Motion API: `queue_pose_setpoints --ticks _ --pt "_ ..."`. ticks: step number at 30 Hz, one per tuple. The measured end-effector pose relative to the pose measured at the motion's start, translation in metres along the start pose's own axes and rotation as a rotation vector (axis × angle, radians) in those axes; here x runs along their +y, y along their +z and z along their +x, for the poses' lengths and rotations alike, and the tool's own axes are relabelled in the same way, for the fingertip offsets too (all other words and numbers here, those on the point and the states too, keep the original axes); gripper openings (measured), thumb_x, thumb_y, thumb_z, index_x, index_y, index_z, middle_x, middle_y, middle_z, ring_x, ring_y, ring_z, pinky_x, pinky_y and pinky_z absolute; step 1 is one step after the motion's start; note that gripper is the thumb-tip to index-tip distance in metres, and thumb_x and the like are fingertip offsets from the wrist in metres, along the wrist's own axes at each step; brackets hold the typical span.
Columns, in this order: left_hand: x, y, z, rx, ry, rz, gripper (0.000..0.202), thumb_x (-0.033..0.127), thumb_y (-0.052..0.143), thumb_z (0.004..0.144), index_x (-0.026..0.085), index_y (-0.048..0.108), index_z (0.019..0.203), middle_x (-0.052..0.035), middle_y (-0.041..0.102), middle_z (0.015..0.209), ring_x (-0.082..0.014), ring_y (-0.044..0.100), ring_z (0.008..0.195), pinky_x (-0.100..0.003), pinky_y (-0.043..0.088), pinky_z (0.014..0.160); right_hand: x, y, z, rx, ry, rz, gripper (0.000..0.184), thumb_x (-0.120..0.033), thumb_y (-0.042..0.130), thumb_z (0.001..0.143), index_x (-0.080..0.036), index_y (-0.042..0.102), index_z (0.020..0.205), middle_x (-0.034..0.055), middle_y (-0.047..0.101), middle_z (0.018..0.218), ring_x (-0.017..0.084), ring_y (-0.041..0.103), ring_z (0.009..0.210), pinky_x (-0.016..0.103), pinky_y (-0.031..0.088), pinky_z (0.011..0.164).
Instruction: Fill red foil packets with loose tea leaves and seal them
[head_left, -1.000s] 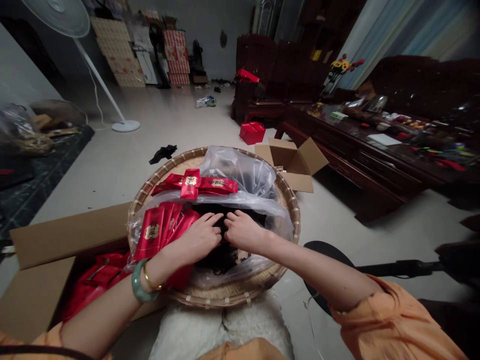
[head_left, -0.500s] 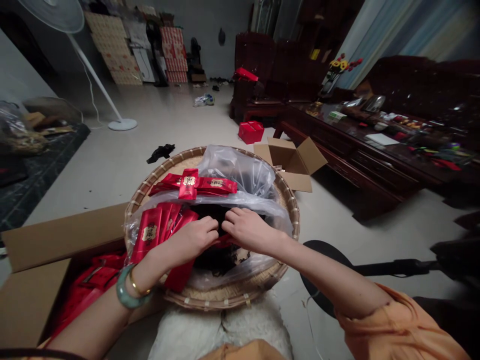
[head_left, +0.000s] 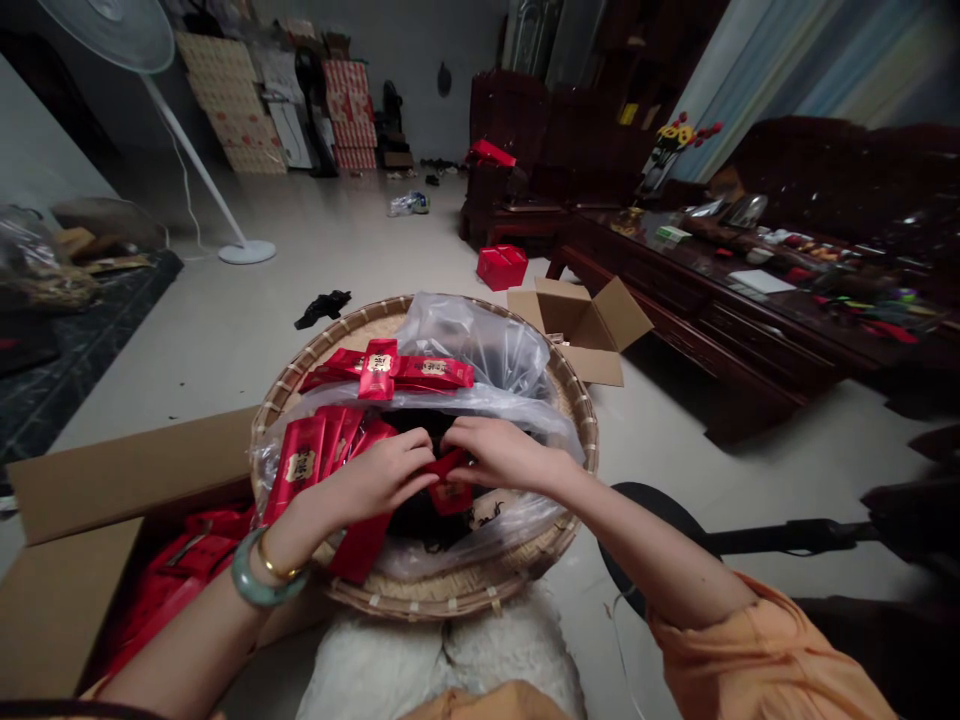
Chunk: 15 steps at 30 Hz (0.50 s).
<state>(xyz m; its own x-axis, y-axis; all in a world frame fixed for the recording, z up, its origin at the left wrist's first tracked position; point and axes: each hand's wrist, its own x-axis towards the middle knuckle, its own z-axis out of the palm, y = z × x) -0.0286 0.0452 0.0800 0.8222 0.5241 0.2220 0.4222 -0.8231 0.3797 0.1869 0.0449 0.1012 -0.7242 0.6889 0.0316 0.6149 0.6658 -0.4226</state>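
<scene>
Over a round bamboo tray (head_left: pixel 294 368), the left hand (head_left: pixel 375 478) and right hand (head_left: pixel 506 452), fingers curled close, pinch a red sachet (head_left: pixel 451 492) low above dark contents (head_left: pixel 420 525) in a clear plastic bag (head_left: pixel 480 350).

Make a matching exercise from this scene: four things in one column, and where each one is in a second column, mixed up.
Things: 1 bangle; 2 red sachet; 3 plastic bag; 4 fan
Places: A in the basket; B on the floor, far off; C on the left wrist; D between the left hand and right hand
Pairs: 1-C, 2-D, 3-A, 4-B
</scene>
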Motion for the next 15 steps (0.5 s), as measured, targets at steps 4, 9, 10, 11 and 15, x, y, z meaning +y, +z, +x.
queue_pose_setpoints --ticks 4,9,10,11,15 --pt "-0.005 0.004 -0.001 0.172 -0.119 -0.214 0.01 0.024 0.052 0.086 0.016 0.058 0.091 -0.005 0.058 0.09 -0.0144 0.056 0.08 -0.026 0.046 0.071 0.015 0.025 -0.003 0.351 0.172 0.65 0.05 -0.029 0.069 0.074 -0.019 0.053 0.12 0.0017 0.065 0.09 0.014 0.061 0.078 0.027 0.049 0.072" --pt "-0.003 0.038 0.007 0.564 -0.466 -0.719 0.043 0.026 0.064 0.075 0.017 0.053 0.115 -0.011 0.057 0.116 -0.0132 0.06 0.081 -0.025 0.051 0.068 0.022 0.06 0.002 0.502 0.445 1.192 0.038 -0.035 0.078 0.059 -0.015 0.065 0.089 0.0012 0.069 0.078 0.014 0.062 0.067 0.029 0.05 0.069" --pt "-0.002 0.045 0.009 0.592 -0.562 -0.826 0.046 0.028 0.067 0.072 0.016 0.054 0.115 -0.0108 0.06 0.113 -0.0135 0.061 0.079 -0.026 0.051 0.068 0.021 0.064 0.002 0.524 0.472 1.244 0.037 -0.035 0.079 0.057 -0.015 0.066 0.084 0.0007 0.069 0.074 0.013 0.062 0.064 0.029 0.05 0.068" --pt "-0.001 0.05 0.01 0.595 -0.651 -0.924 0.047 0.03 0.07 0.07 0.014 0.058 0.112 -0.0103 0.064 0.106 -0.0149 0.062 0.078 -0.027 0.051 0.069 0.021 0.068 0.002 0.543 0.491 1.279 0.035 -0.035 0.08 0.055 -0.015 0.066 0.081 0.0002 0.068 0.071 0.013 0.061 0.061 0.028 0.049 0.065" --pt "0.004 0.062 0.01 0.565 -0.848 -1.253 0.038 0.037 0.078 0.06 0.011 0.069 0.087 -0.0067 0.071 0.077 -0.018 0.065 0.072 -0.027 0.051 0.067 0.02 0.077 0.001 0.573 0.536 1.326 0.032 -0.034 0.081 0.053 -0.014 0.066 0.072 -0.0021 0.065 0.062 0.009 0.055 0.051 0.023 0.044 0.055"
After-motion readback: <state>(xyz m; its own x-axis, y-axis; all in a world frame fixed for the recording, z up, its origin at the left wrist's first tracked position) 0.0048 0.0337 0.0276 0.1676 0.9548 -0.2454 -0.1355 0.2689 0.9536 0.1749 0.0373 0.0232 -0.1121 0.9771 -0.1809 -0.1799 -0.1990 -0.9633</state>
